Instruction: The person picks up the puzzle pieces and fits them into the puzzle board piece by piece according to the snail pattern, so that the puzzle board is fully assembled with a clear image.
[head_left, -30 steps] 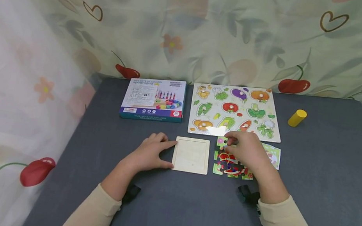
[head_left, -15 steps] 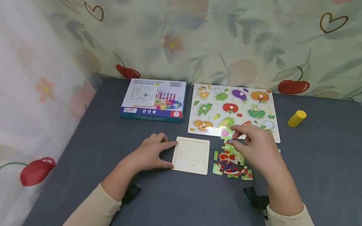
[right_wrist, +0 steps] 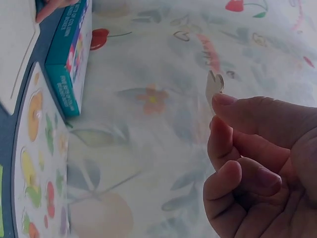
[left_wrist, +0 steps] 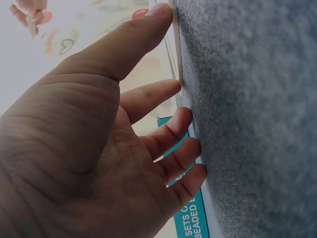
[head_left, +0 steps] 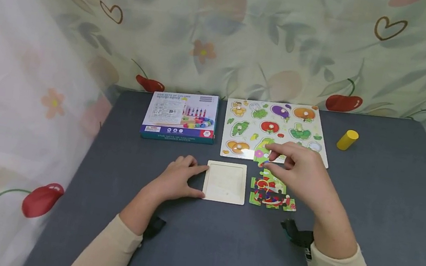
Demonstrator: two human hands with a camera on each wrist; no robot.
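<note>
In the head view, my left hand (head_left: pixel 176 182) lies beside a square wooden puzzle tray (head_left: pixel 225 182). Its thumb and index fingertip touch the tray's left edge, with the fingers fairly straight. My right hand (head_left: pixel 301 175) pinches a jigsaw piece (head_left: pixel 259 154), green with a pink flower, between thumb and index finger above the table. Seen from the right wrist, the piece's pale side (right_wrist: pixel 212 89) sticks up past the fingertips. Below this hand lie several colourful jigsaw pieces (head_left: pixel 271 187), some joined, partly hidden by the hand.
Behind the tray stands a flat beaded-boxes carton (head_left: pixel 180 116). A white vegetable peg board (head_left: pixel 269 126) lies to its right, behind the jigsaw pieces. A yellow cylinder (head_left: pixel 347 140) stands farther right on the dark grey table (head_left: pixel 211 249). A patterned curtain (head_left: pixel 236 39) hangs behind.
My right hand has lifted the jigsaw piece off the group, first moving right, then slightly back to the left. My left hand has stayed at the tray's edge.
</note>
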